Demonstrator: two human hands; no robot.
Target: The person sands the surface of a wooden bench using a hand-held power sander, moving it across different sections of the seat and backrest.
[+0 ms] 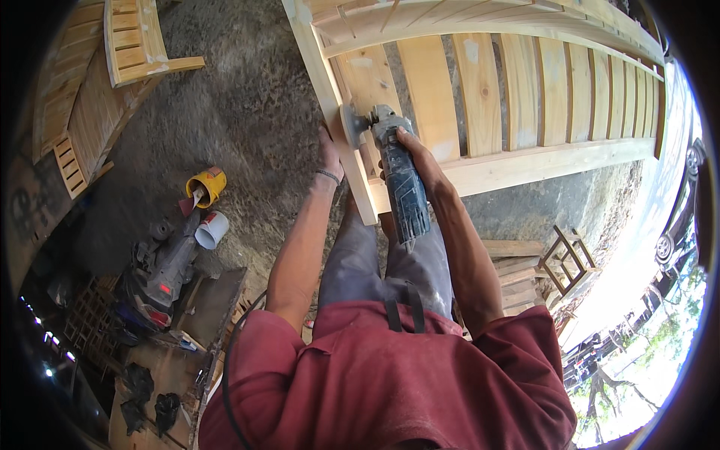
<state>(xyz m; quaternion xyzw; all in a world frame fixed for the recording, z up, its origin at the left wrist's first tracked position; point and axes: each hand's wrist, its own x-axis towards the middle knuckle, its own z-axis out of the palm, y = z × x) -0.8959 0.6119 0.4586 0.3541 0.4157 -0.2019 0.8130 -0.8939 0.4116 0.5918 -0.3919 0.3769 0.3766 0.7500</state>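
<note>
My right hand (421,159) is wrapped round the body of a blue and grey angle grinder (405,184). The grinder's round sanding disc (351,126) stands on edge against the end post (330,97) of a pale wooden bed frame (525,159). My left hand (328,155) grips the outer side of that post, just below and left of the disc; part of its fingers is hidden by the wood. A row of slats (480,94) spans the frame, with whitish filler patches on some of them.
A yellow bucket (213,184) and a white container (212,230) stand on the ground at left, near a dark power machine (161,277). Other wooden furniture (105,97) lies upper left. A black cord (234,360) runs past my left arm. A small wooden stool frame (568,259) is at right.
</note>
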